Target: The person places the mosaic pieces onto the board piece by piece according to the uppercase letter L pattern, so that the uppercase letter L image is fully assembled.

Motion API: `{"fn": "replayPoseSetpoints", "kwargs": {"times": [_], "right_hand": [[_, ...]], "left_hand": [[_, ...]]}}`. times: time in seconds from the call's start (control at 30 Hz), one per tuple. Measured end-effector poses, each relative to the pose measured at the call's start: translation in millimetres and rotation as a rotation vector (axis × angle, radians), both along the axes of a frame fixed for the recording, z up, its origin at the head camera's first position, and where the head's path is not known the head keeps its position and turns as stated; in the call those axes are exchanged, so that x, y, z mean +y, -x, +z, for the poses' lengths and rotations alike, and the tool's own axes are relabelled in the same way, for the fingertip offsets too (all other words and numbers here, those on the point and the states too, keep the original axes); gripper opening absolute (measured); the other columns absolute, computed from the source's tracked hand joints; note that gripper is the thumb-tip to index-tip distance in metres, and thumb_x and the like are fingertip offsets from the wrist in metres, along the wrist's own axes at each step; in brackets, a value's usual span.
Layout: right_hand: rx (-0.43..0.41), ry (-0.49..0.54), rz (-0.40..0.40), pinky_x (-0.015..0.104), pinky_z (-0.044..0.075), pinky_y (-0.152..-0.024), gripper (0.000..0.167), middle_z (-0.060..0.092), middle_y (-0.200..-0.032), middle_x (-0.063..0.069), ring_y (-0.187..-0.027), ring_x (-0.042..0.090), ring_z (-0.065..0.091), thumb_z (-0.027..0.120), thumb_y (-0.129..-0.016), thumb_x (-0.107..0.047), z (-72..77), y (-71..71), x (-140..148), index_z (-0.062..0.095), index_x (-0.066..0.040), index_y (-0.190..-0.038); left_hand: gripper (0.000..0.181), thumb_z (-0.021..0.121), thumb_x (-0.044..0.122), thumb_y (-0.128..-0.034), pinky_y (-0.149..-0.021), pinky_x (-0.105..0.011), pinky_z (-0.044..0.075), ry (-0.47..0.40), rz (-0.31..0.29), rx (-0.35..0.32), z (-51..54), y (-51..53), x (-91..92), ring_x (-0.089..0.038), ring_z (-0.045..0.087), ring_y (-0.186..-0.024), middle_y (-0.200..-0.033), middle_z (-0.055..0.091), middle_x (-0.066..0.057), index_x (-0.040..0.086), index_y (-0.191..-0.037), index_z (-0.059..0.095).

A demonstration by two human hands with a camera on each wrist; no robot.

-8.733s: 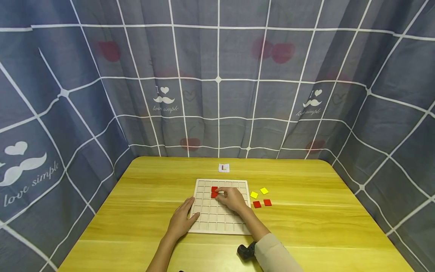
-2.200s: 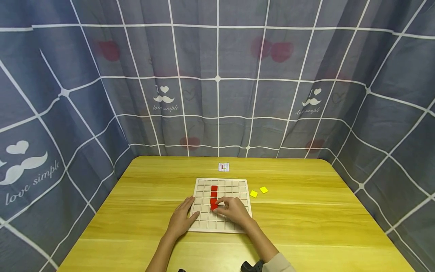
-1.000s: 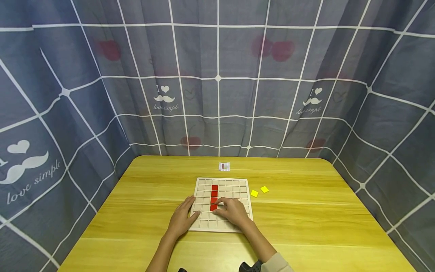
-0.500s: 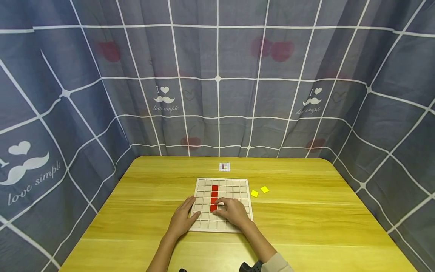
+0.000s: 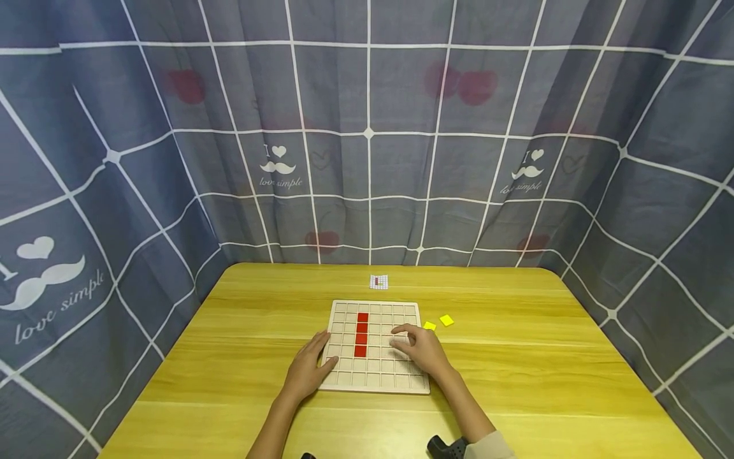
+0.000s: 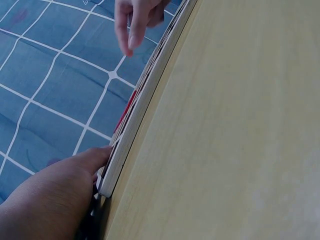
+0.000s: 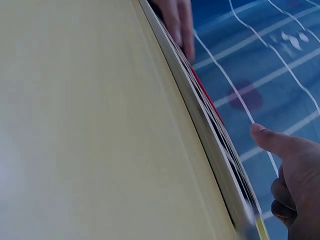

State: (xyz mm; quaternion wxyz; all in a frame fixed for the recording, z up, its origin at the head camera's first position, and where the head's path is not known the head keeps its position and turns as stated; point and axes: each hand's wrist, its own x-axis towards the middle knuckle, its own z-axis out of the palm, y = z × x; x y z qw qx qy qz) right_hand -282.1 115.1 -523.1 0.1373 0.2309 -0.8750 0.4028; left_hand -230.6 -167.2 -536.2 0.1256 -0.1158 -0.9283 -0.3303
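Note:
A pale square grid board [image 5: 381, 382] lies on the table, with several red square tiles [image 5: 361, 334] set in one column left of its middle. My left hand [image 5: 306, 371] rests on the board's left edge, fingers spread along it; in the left wrist view the thumb of that hand [image 6: 55, 187] touches the rim. Over the board's right side hovers my right hand [image 5: 423, 350], thumb and forefinger apart, nothing between them. Just beyond it are two yellow square tiles [image 5: 446, 320], the nearer one partly covered by the hand.
A small card [image 5: 378, 282] printed with a grid pattern lies behind the board on the wooden table [image 5: 275, 287]. A black device [image 5: 446, 447] is at the right wrist. Patterned curtains [image 5: 367, 159] enclose the table's back and sides.
The two loose red tiles right of the board have joined the column. Since half a second ago, my right hand has left the lowest red tile and moved right; my left hand has stayed.

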Motion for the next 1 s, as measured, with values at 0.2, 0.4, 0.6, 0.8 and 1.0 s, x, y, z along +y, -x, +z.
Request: {"fn": "replayPoseSetpoints", "kwargs": {"times": [0.2, 0.4, 0.6, 0.8, 1.0], "right_hand": [[-0.010, 0.049, -0.104, 0.020, 0.024, -0.039, 0.022, 0.033, -0.049, -0.008, -0.042, 0.001, 0.023, 0.074, -0.079, -0.023, -1.8, 11.9, 39.3, 0.071, -0.014, -0.098], [-0.002, -0.009, -0.244, 0.019, 0.021, -0.037, 0.025, 0.031, -0.049, -0.006, -0.041, 0.005, 0.020, 0.072, -0.081, -0.023, -3.6, 20.6, 71.6, 0.070, -0.010, -0.102], [-0.032, -0.100, -0.386, 0.023, 0.023, -0.036, 0.035, 0.038, -0.051, -0.003, -0.042, 0.009, 0.023, 0.072, -0.081, -0.032, -7.1, 22.8, 87.9, 0.068, -0.009, -0.108], [-0.064, -0.196, -0.471, 0.028, 0.031, -0.037, 0.042, 0.052, -0.055, 0.001, -0.043, 0.014, 0.035, 0.070, -0.080, -0.040, -7.5, 22.9, 92.3, 0.067, -0.010, -0.110], [-0.059, -0.137, -0.457, 0.026, 0.027, -0.036, 0.037, 0.052, -0.054, 0.003, -0.041, 0.012, 0.030, 0.070, -0.081, -0.035, -9.3, 23.4, 92.6, 0.069, -0.009, -0.107]], "left_hand": [[0.059, 0.064, 0.030, -0.0870, -0.103, -0.051, 0.030, -0.001, -0.005, 0.002, -1.5, 0.7, -0.4, -0.033, 0.035, -0.129, -0.140, 0.041, -0.015, 0.000, -0.135, 0.045], [0.059, 0.064, 0.030, -0.0868, -0.103, -0.052, 0.030, 0.006, -0.002, 0.008, -1.8, 0.9, -0.3, -0.034, 0.035, -0.129, -0.139, 0.042, -0.015, 0.000, -0.135, 0.046], [0.058, 0.064, 0.030, -0.0868, -0.103, -0.052, 0.030, 0.013, 0.004, 0.007, -1.5, 0.8, -0.1, -0.034, 0.036, -0.129, -0.139, 0.043, -0.016, 0.001, -0.134, 0.046], [0.058, 0.064, 0.030, -0.0867, -0.103, -0.052, 0.030, 0.016, 0.006, 0.004, -1.7, 1.0, -0.2, -0.033, 0.036, -0.129, -0.139, 0.042, -0.016, 0.001, -0.134, 0.046], [0.058, 0.064, 0.029, -0.0864, -0.103, -0.052, 0.030, 0.016, 0.004, 0.006, -1.0, 0.5, -0.1, -0.033, 0.036, -0.129, -0.139, 0.043, -0.015, 0.001, -0.134, 0.047]]}}
